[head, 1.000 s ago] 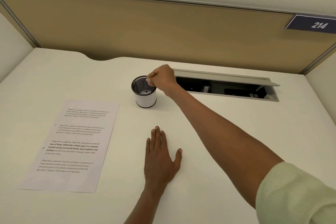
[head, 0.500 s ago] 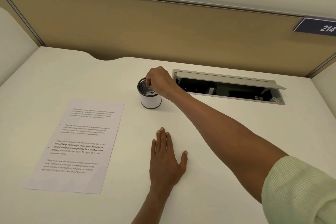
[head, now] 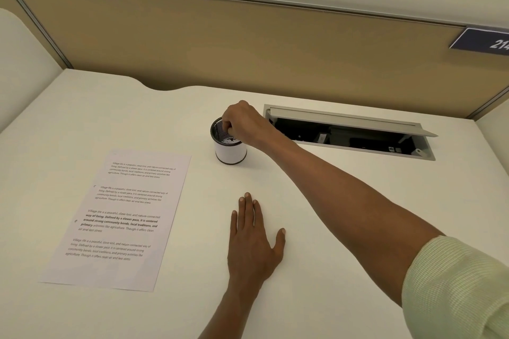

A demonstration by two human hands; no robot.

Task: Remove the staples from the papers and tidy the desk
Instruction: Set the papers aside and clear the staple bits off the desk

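1. The paper point(head: 118, 219) lies flat on the white desk point(head: 316, 228), at its left side, printed face up. Its long axis runs from the near left corner up toward the far right, so the sheet sits slightly tilted clockwise, with the text's top edge farthest from the person.
2. A small round cup point(head: 230, 150), white-walled with a dark mesh inside, stands upright just beyond the paper's far right corner, apart from it.
3. The right hand point(head: 243, 124) reaches over the cup, fingers curled and dipped into its mouth; whether they pinch anything I cannot tell.
4. The left hand point(head: 252, 239) rests flat on the desk, fingers straight and pointing away, between paper and right arm.
5. An open cable hatch point(head: 349, 132) sits to the cup's right.
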